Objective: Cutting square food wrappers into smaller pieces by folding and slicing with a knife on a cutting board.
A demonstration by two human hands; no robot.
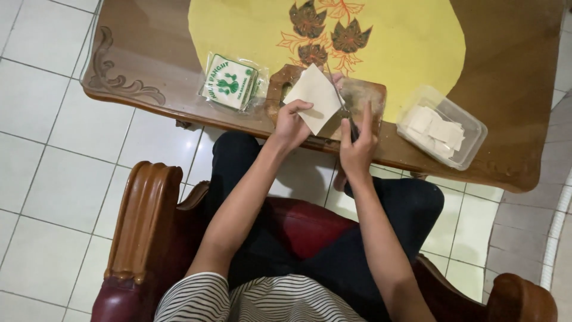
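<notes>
My left hand [291, 124] pinches a pale square dough wrapper [314, 98] and holds it up over a wooden cutting board [363, 95]. My right hand [358, 144] grips a pair of scissors [344, 106] whose blades run up along the wrapper's right edge. Both hands are at the near edge of the wooden table [512, 71].
A clear plastic packet of wrappers [229, 82] with a green and white label lies left of the board. A clear plastic tub [442, 126] with cut pale pieces sits to the right. A yellow mat [411, 42] with a leaf pattern covers the table's middle. I sit in a red-cushioned wooden armchair [146, 226].
</notes>
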